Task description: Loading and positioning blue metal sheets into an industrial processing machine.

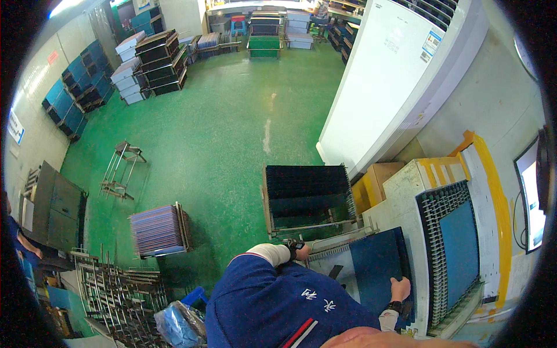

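Observation:
In front of me a rack (331,250) with a toothed edge stands beside a white worktop, with dark blue panels (377,262) in it. My right hand (400,288) is closed at the right-hand edge of a panel, fingers curled over it. On the rack's left end rests my left hand (301,252), a dark watch on its wrist. Its fingers are mostly hidden, so what it grips, if anything, does not show. Beyond the rack, another rack (307,197) full of dark panels sits on the floor.
To my right a black toothed rack (432,249) holds a blue panel (459,252). A tall white air conditioner (383,75) and a cardboard box (384,177) stand ahead right. Left are a rack of purplish panels (156,231), metal frames (119,287) and a small stand (122,168).

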`<state>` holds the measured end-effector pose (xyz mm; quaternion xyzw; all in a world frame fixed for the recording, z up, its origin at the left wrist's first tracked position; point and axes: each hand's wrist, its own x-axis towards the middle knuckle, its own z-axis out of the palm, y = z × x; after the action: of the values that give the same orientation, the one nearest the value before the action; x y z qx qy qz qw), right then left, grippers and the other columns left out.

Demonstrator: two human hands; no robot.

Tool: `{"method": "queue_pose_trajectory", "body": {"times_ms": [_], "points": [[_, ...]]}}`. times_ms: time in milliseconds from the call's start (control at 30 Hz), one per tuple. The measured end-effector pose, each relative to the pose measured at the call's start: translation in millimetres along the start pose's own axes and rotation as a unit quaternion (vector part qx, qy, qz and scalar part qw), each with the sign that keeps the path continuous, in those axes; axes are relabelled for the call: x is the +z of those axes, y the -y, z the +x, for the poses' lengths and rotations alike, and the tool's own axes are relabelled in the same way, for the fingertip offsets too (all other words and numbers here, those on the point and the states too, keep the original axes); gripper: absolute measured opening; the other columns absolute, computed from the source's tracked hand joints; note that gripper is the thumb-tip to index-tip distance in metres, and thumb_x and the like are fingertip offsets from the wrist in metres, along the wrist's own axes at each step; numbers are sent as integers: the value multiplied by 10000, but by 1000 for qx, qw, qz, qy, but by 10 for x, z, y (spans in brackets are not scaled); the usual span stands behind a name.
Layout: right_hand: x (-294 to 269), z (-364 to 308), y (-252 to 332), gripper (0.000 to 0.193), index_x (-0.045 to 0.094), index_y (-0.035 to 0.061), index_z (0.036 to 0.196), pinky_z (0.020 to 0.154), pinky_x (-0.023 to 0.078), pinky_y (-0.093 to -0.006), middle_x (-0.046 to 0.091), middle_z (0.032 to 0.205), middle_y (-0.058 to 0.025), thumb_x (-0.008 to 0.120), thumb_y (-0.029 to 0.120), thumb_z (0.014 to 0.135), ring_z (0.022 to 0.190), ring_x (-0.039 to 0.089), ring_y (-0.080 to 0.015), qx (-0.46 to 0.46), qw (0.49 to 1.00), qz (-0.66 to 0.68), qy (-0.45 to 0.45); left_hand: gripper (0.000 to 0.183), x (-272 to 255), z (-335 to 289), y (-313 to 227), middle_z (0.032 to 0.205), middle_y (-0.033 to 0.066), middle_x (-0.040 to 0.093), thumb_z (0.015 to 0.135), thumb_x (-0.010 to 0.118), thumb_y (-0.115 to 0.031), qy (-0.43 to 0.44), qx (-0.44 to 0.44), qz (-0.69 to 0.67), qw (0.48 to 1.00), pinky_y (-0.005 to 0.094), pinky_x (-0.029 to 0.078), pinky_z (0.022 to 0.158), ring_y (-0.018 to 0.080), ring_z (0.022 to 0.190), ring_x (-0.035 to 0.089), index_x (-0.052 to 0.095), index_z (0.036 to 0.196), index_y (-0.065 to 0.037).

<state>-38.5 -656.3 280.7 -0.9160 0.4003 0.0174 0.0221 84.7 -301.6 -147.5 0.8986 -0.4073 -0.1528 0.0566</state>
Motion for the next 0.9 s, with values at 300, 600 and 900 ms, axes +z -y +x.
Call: {"method": "queue_pose_trajectory", "body": {"times_ms": [300, 600, 900], "points": [[-32, -28, 29, 550, 636, -16, 1129, 912, 469, -412, 628, 1149, -211, 784, 281, 691, 1079, 598, -348, 4, 1000, 4, 3, 296, 225, 80, 83, 780, 157, 628, 678, 642, -303, 33, -64, -90, 993, 481, 483, 646, 347, 747, 612, 681, 854, -68], [-28, -31, 20, 514, 642, -20, 1102, 908, 467, -423, 638, 1122, -207, 778, 275, 703, 1069, 598, -356, -6, 1000, -3, -3, 186, 217, 130, 27, 824, 94, 622, 740, 605, -263, 56, 14, 8, 998, 473, 469, 697, 295, 850, 599, 700, 827, -127], [5, 4, 1, 509, 648, -26, 1087, 903, 471, -417, 639, 1113, -213, 783, 267, 692, 1059, 601, -358, 8, 1000, 11, 2, 265, 312, 84, 113, 694, 179, 627, 660, 641, -268, 2, -104, -181, 978, 472, 510, 608, 360, 661, 632, 668, 783, -35]]}}
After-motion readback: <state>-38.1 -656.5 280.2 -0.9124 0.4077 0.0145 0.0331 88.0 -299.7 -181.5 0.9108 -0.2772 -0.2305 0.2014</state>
